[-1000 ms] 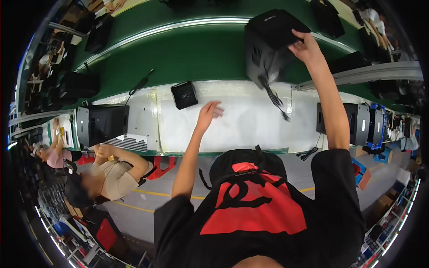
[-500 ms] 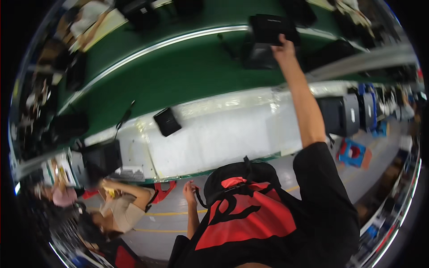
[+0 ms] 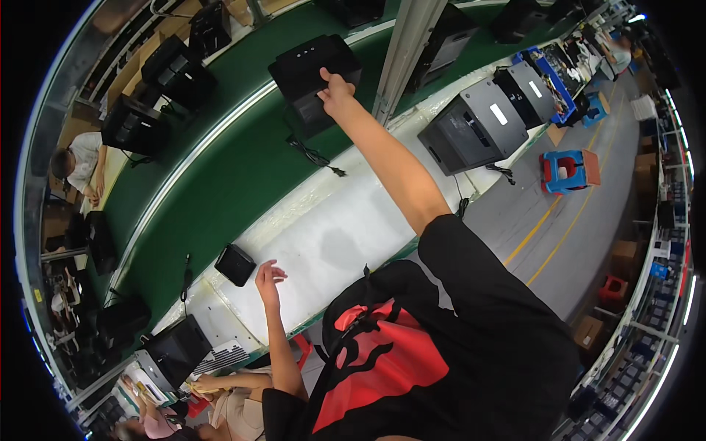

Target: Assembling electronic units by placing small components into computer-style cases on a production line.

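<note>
My right hand (image 3: pixel 334 92) is stretched far out and grips the front edge of a black box-shaped device (image 3: pixel 305 70) that sits on the green conveyor belt (image 3: pixel 220 176). A black cord (image 3: pixel 312 156) trails from the device across the belt. My left hand (image 3: pixel 268 275) hovers with fingers apart over the white workbench (image 3: pixel 346 242), just right of a small black box (image 3: pixel 235 264), and holds nothing.
More black devices stand along the belt's far side (image 3: pixel 173 62) and on the bench at right (image 3: pixel 478 125). A grey post (image 3: pixel 404 44) rises beside my right arm. Another person sits at lower left (image 3: pixel 220 389); a blue stool (image 3: pixel 566 165) stands in the aisle.
My right arm has carried the black device further out and it now sits on the belt. My left hand dropped low, then came back up over the white bench. The view has tilted.
</note>
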The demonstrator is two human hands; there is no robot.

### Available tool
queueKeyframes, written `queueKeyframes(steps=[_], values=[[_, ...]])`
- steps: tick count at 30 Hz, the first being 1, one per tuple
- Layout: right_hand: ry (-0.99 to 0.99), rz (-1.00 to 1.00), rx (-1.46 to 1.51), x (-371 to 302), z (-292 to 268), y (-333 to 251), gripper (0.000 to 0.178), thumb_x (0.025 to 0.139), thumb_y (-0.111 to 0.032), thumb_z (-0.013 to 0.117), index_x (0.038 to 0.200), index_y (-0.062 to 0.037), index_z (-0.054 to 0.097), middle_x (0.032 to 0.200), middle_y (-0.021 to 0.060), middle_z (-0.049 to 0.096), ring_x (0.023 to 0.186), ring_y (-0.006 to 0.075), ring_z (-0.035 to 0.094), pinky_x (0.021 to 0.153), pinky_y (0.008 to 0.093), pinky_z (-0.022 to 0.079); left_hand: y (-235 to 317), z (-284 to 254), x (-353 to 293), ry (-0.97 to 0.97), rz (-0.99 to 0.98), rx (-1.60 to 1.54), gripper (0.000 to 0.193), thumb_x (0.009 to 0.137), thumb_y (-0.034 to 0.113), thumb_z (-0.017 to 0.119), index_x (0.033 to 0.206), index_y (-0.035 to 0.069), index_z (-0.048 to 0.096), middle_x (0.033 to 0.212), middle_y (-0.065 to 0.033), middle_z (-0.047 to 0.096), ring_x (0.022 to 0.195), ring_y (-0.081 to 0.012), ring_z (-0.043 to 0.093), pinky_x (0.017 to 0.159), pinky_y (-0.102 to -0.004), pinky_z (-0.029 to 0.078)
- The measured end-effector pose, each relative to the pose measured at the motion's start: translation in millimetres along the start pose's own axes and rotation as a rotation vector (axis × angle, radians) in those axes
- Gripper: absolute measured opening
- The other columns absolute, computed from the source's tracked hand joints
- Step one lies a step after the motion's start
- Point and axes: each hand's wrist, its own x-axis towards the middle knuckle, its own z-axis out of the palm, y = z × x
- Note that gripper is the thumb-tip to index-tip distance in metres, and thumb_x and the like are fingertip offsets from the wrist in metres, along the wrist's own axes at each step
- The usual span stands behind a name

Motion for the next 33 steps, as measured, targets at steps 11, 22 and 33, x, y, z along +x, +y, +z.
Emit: queueKeyframes(steps=[11, 22, 33], values=[[-0.52, -1.03, -1.605, -134, -201, -184, 0.014, 0.079, -0.016, 0.066, 0.084, -0.0027, 0.068, 0.074, 0.0083, 0.067, 0.069, 0.0157, 0.064, 0.066, 0.0282, 0.05, -9, 22, -108, 0.162, -0.093, -0.089, 0.03, 0.095, 0.023, 0.043, 0.104, -0.001, 0.059, 0.072, -0.0057, 0.062, 0.064, -0.0139, 0.062, 0.058, -0.0246, 0.046], [0.186, -1.023, -2.102, -81, -300, -258, 0.092, 0.065, -0.06, 0.072, 0.133, -0.0046, 0.042, 0.132, 0.0278, 0.041, 0.12, 0.0424, 0.042, 0.101, 0.0445, 0.036, 46, 102, -51, -0.171, 0.058, -0.021, 0.034, 0.097, 0.026, 0.042, 0.105, -0.002, 0.06, 0.077, -0.0069, 0.061, 0.069, -0.0145, 0.061, 0.063, -0.0256, 0.048], [0.551, -0.785, -0.521, -186, -468, -75, 0.019, 0.087, -0.012, 0.063, 0.1, -0.0022, 0.053, 0.091, 0.0031, 0.055, 0.085, 0.0111, 0.052, 0.079, 0.0251, 0.042, 248, 467, 15, -0.811, -0.111, -0.569, 0.035, 0.091, 0.021, 0.057, 0.112, -0.006, 0.051, 0.105, -0.0149, 0.06, 0.095, -0.0232, 0.06, 0.084, -0.033, 0.048]])
